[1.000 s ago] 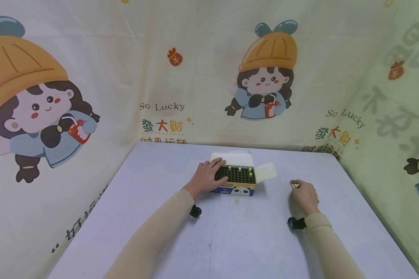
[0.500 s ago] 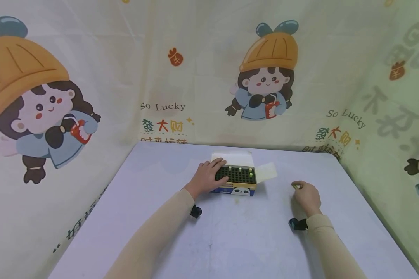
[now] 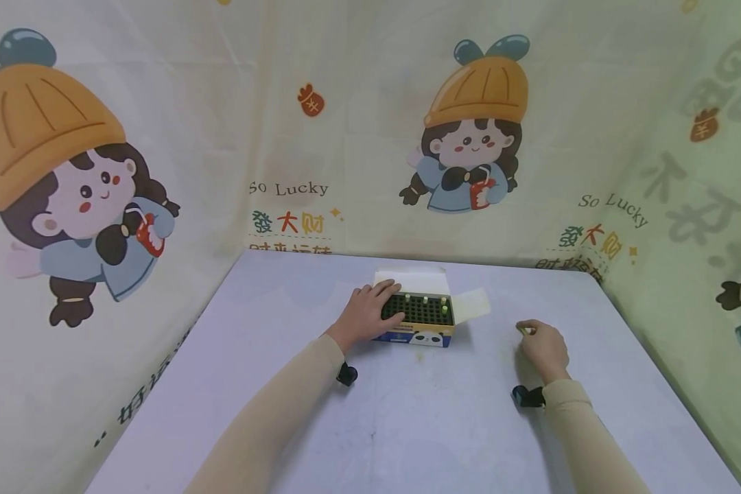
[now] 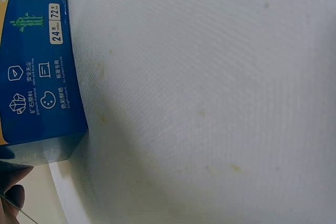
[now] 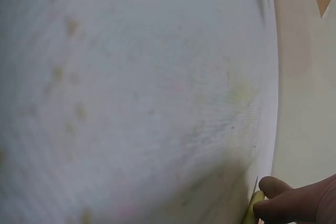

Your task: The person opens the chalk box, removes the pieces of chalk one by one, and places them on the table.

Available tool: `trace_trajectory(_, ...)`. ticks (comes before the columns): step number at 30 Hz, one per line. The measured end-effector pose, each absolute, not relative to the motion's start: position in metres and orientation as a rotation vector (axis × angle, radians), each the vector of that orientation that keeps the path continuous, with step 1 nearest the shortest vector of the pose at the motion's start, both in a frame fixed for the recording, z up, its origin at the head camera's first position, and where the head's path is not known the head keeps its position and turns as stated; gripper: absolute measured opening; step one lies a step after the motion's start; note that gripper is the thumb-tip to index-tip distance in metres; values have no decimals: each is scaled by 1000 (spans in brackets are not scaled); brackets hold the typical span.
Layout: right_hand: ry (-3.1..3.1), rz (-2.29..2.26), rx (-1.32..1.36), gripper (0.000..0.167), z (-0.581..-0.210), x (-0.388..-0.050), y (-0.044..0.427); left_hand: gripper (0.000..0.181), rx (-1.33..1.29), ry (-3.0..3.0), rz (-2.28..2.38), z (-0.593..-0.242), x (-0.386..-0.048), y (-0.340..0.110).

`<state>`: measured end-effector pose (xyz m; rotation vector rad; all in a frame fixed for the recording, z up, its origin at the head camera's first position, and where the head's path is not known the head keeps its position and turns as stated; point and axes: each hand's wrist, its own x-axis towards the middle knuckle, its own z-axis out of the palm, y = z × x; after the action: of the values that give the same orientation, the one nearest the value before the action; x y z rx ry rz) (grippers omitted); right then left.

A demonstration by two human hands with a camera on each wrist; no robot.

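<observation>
1. Yellow stick (image 3: 522,330), prob. chalk: we see it pinched btwn the thumb and fingertips of our R hand (image 3: 545,348), over the right part of the white table (image 3: 370,425).
2. Key relation: the open box (image 3: 429,338) lies left of those fingertips and a bit farther from us, well apart, w/ its right flap (image 3: 471,306) folded out toward the R hand.
3. Long axis: in the head view the yellow stick slants, far-left tip to near-right end, partly hidden by fingers. The short pegs (image 3: 444,310) in the box's dark tray (image 3: 417,314) stand upright, so the axes don't seem to match. Whether the yellow stick touches the table, we can't tell.
4. Nearer hand: R hand has the yellow stick; our L hand (image 3: 366,314) is nearer the tray, resting over the box's left end, thumb spread wide from the fingers, thumb at the near side, fingers at the far side.
</observation>
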<state>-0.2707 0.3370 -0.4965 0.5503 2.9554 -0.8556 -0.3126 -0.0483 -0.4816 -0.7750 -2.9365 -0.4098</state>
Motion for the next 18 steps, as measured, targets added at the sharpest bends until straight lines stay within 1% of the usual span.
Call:
trace_trajectory(3, 2950, -860, 529, 45, -492, -270, 338, 74, -769, -2938, -414, -480, -311, -48)
trace_trajectory(8, 2976, -926, 494, 48, -478, -270, 334, 74, -772, -2928, -414, -480, -311, -49)
trace_trajectory(10, 3000, -982, 474, 50, -470, -271, 328, 74, -777, -2925, -414, -480, -311, -50)
trace_trajectory(18, 3193, -1207, 370, 44, -425, -277, 287, 74, -778, -2927, -416, -479, -310, -49)
